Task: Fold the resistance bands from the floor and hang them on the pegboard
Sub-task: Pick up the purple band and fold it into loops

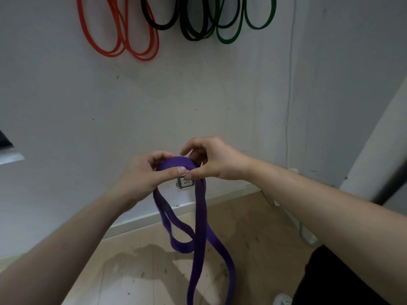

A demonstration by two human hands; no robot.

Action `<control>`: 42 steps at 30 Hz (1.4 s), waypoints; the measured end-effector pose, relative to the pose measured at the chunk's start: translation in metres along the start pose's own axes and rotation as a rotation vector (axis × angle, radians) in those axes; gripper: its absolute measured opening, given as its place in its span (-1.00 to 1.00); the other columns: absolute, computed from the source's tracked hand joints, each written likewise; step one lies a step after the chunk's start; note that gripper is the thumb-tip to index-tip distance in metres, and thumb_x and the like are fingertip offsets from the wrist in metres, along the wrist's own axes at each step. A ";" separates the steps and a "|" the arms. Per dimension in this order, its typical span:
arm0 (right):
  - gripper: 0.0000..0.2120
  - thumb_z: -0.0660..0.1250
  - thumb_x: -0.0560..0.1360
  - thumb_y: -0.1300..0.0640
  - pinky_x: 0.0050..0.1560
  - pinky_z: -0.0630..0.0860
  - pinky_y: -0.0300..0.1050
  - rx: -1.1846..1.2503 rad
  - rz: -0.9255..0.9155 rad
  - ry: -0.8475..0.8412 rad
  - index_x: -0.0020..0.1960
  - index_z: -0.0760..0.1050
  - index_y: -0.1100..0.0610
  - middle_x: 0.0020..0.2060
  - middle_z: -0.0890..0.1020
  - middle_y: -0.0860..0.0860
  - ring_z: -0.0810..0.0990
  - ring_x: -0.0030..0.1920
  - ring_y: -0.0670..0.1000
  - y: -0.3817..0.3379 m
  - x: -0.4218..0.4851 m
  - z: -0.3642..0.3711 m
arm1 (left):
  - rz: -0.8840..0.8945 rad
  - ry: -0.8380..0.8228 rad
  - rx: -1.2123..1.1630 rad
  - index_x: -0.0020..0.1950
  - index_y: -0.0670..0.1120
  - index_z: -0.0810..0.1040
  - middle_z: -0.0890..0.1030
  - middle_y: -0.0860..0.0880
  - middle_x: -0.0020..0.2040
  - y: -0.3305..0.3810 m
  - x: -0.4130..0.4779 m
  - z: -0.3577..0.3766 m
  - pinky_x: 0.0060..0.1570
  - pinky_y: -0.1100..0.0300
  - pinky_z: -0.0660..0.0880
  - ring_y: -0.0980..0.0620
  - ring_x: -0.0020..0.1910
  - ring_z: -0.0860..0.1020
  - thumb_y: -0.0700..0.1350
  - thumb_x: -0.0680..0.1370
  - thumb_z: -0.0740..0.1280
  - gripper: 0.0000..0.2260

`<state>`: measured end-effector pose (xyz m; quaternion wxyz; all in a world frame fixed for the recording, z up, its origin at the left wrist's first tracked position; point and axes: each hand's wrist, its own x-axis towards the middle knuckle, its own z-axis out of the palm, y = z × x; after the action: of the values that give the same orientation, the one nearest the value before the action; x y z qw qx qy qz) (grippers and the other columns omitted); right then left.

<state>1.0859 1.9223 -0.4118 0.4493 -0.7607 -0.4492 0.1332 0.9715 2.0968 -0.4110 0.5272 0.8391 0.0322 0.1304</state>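
A purple resistance band [199, 225] hangs in loops from both hands in front of the wall. My left hand [143, 172] grips the top fold of the band, thumb lying across it. My right hand [211, 160] pinches the same fold from the right, its thumb tip meeting the left thumb. One short loop dangles under the left hand and a longer loop runs down out of the frame's bottom edge. Orange bands [123, 38], black bands [187, 23] and green bands [246, 20] hang high on the wall; their hooks are out of view.
A wall socket [186, 183] sits just behind the hands, above a white skirting board [154, 216]. The wooden floor [136, 271] lies below. A white door frame [372, 150] stands at the right, and a thin cable [288, 106] runs down the wall.
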 end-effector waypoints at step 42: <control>-0.63 0.54 0.46 0.16 0.14 0.58 -0.16 -0.098 -0.066 0.060 0.24 0.57 0.10 0.03 0.69 -0.03 0.66 0.05 -0.10 -0.007 0.001 -0.015 | 0.066 0.054 -0.088 0.00 0.02 0.66 0.67 0.16 -0.22 0.006 0.008 0.008 -0.26 0.39 0.50 0.25 -0.27 0.58 0.06 0.40 0.49 -0.77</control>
<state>1.0912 1.9158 -0.3978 0.4291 -0.7701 -0.4663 0.0733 0.9809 2.0883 -0.4076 0.5581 0.8118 0.0127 0.1715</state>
